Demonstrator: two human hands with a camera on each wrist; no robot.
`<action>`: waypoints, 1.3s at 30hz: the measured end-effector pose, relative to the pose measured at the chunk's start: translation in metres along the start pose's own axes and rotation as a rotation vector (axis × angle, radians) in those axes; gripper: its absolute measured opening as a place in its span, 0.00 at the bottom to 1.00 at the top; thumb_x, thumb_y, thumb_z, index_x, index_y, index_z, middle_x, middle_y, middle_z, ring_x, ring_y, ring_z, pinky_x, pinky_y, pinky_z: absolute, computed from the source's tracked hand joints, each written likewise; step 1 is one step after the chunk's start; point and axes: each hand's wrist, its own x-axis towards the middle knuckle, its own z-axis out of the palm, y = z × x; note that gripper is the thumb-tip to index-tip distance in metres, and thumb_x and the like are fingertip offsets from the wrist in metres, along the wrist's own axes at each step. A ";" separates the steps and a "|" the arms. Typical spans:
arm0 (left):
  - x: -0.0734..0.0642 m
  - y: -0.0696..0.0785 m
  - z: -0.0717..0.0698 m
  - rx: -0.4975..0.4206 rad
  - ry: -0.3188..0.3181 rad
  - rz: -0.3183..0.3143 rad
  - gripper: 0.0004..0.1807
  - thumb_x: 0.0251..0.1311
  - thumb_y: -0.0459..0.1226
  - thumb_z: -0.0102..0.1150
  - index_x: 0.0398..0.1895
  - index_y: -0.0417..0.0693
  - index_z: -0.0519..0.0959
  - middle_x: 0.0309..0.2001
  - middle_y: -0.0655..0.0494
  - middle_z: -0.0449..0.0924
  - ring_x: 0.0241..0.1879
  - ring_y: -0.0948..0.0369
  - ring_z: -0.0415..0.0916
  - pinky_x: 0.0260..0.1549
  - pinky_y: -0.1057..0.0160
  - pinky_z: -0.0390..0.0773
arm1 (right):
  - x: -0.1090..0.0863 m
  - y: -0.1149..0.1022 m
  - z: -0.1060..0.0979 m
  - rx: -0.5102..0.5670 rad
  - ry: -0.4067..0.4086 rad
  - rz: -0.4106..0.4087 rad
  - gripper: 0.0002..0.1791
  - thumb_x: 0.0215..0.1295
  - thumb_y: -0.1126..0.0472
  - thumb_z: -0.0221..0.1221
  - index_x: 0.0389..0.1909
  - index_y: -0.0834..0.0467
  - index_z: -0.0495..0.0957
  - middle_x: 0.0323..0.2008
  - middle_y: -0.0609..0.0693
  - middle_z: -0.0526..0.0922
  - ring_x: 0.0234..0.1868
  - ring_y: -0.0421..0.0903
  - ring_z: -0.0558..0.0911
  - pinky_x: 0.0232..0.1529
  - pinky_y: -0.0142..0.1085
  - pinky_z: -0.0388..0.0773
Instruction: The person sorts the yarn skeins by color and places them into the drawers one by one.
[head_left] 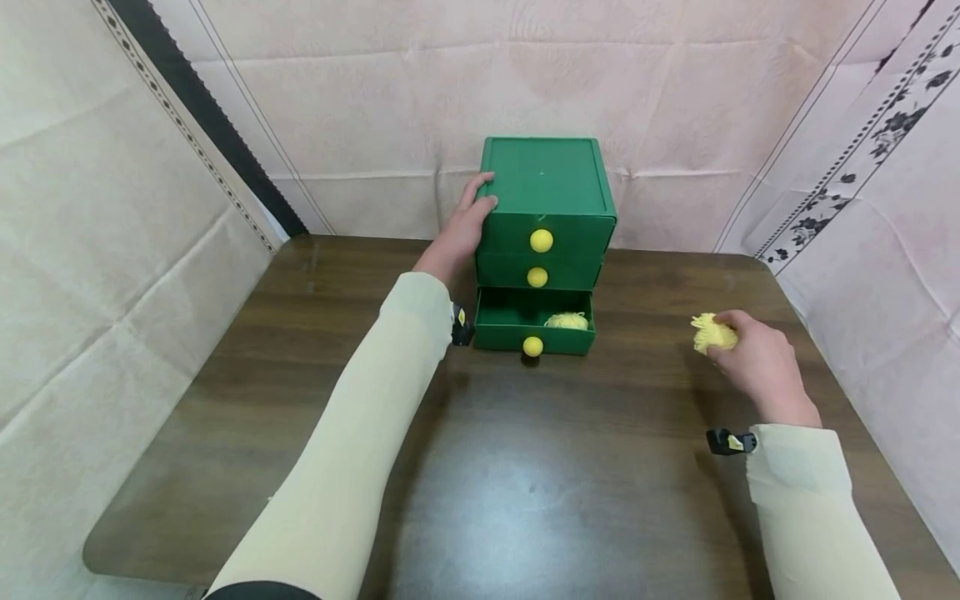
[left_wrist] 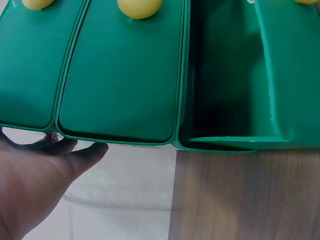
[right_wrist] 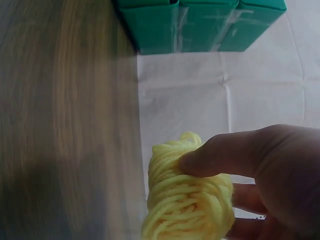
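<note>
A green three-drawer box [head_left: 547,175] with round yellow knobs stands at the back of the table. Its bottom drawer [head_left: 498,337] is pulled out, and a pale yellow bundle of yarn [head_left: 567,321] lies inside at the right. My left hand [head_left: 467,221] rests on the upper left side of the box, its fingers on the top edge; in the left wrist view the thumb lies along the side. Out to the right, my right hand [head_left: 761,362] pinches a yellow yarn bundle [right_wrist: 187,200] between thumb and fingers above the table.
The brown wooden table [head_left: 337,467] has rounded corners. A pale cloth [head_left: 652,100] hangs behind it, and more cloth covers both sides. The upper two drawers are closed. The open drawer juts toward the front.
</note>
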 end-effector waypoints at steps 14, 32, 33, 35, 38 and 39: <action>0.001 0.002 0.002 0.003 0.005 0.008 0.27 0.75 0.46 0.34 0.75 0.72 0.48 0.78 0.61 0.39 0.74 0.56 0.43 0.71 0.46 0.49 | 0.008 -0.030 0.005 0.044 0.009 -0.065 0.26 0.62 0.58 0.61 0.61 0.59 0.70 0.53 0.67 0.77 0.39 0.60 0.73 0.33 0.45 0.65; -0.002 0.003 0.001 0.012 0.011 -0.004 0.27 0.75 0.47 0.33 0.75 0.73 0.48 0.77 0.63 0.39 0.74 0.57 0.43 0.71 0.46 0.49 | 0.016 -0.070 0.010 0.106 -0.022 -0.183 0.26 0.63 0.62 0.61 0.62 0.57 0.70 0.57 0.64 0.75 0.45 0.59 0.73 0.43 0.51 0.72; -0.002 0.002 0.001 0.012 0.011 -0.004 0.27 0.75 0.47 0.33 0.75 0.73 0.48 0.77 0.63 0.39 0.74 0.57 0.43 0.71 0.46 0.49 | 0.016 -0.072 0.010 0.107 -0.022 -0.190 0.26 0.63 0.62 0.61 0.62 0.57 0.70 0.57 0.63 0.76 0.45 0.59 0.73 0.43 0.52 0.72; -0.001 0.002 0.002 0.007 0.009 -0.004 0.27 0.75 0.48 0.33 0.75 0.73 0.48 0.77 0.63 0.39 0.74 0.57 0.43 0.71 0.46 0.49 | 0.017 -0.077 0.011 0.111 -0.030 -0.201 0.26 0.63 0.62 0.62 0.62 0.56 0.71 0.58 0.63 0.75 0.46 0.59 0.73 0.44 0.52 0.72; -0.001 0.001 0.002 0.002 0.007 -0.004 0.27 0.75 0.48 0.33 0.75 0.73 0.48 0.78 0.63 0.39 0.74 0.57 0.43 0.71 0.46 0.49 | 0.020 -0.082 0.013 0.114 -0.038 -0.219 0.26 0.63 0.62 0.62 0.62 0.55 0.71 0.58 0.61 0.75 0.46 0.58 0.73 0.44 0.52 0.72; -0.001 0.001 0.002 0.000 0.006 -0.004 0.27 0.75 0.48 0.33 0.74 0.73 0.48 0.78 0.63 0.38 0.74 0.57 0.43 0.71 0.46 0.49 | 0.020 -0.084 0.014 0.116 -0.039 -0.222 0.26 0.63 0.63 0.62 0.62 0.55 0.71 0.58 0.61 0.75 0.46 0.58 0.73 0.45 0.51 0.72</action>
